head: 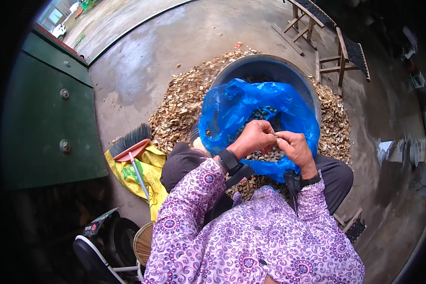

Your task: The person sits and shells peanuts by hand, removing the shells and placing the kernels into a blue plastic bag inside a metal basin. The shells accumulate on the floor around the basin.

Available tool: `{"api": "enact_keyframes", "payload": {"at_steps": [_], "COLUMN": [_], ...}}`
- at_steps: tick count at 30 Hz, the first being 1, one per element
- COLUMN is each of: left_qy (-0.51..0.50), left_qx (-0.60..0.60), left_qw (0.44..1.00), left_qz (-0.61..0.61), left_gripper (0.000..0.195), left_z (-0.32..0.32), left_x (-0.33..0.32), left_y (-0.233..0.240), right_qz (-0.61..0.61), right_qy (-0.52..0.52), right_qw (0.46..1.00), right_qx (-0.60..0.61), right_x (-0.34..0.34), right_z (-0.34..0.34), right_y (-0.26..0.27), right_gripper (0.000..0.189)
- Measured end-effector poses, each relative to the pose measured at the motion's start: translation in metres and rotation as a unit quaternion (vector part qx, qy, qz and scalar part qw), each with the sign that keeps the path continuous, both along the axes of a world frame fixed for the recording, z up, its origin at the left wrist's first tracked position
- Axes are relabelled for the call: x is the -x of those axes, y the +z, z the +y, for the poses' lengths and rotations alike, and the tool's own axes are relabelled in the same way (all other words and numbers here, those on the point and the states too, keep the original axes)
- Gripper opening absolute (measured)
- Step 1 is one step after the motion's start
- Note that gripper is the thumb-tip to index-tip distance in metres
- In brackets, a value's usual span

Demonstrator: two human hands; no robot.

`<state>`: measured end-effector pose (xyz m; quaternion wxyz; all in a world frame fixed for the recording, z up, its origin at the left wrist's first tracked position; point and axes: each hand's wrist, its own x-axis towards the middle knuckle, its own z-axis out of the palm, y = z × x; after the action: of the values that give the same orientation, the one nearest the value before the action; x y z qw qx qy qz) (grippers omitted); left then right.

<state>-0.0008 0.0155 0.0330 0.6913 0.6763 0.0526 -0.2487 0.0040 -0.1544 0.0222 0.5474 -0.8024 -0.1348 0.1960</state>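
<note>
My left hand (256, 136) and my right hand (297, 147) meet over an open blue plastic bag (227, 106). Their thumbs and fingertips pinch a small pale peanut (276, 138) between them, mostly hidden by the fingers; whether it is a whole pod or a piece cannot be made out. Inside the bag lie many shelled peanut kernels (261, 114), looking bluish in its shade and tan below my hands. The bag rests in a wide metal basin (314, 94), draped over its near side. Dark straps circle both wrists.
Peanut shells (184, 103) are heaped around the basin. At left lie a broom (131, 145) and a yellow sack (156, 159), near a green metal door (49, 117). Wooden folding stools (340, 60) stand at upper right. A white-framed seat (88, 255) is at lower left.
</note>
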Motion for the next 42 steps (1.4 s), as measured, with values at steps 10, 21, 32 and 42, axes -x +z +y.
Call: {"api": "enact_keyframes", "payload": {"at_steps": [10, 21, 32, 42], "left_qy": [-0.005, 0.057, 0.088, 0.079], "left_qx": [-0.038, -0.046, 0.067, 0.115], "left_qw": [0.999, 0.997, 0.994, 0.990], "left_qz": [-0.019, 0.025, 0.019, 0.000], "left_gripper": [0.010, 0.016, 0.017, 0.022], "left_z": [0.000, -0.006, 0.002, 0.005], "left_x": [-0.001, -0.002, 0.002, 0.004], "left_y": [0.003, 0.003, -0.013, -0.014], "right_qz": [-0.198, 0.050, -0.032, -0.085], "right_qy": [0.014, -0.015, -0.027, -0.024], "right_qw": [0.979, 0.997, 0.999, 0.995], "right_qx": [0.056, -0.059, 0.003, 0.039], "right_x": [0.005, -0.007, 0.000, 0.004], "right_z": [0.010, 0.001, 0.008, 0.014], "right_y": [0.004, -0.013, -0.009, 0.002], "right_gripper": [0.013, 0.015, 0.016, 0.019]}}
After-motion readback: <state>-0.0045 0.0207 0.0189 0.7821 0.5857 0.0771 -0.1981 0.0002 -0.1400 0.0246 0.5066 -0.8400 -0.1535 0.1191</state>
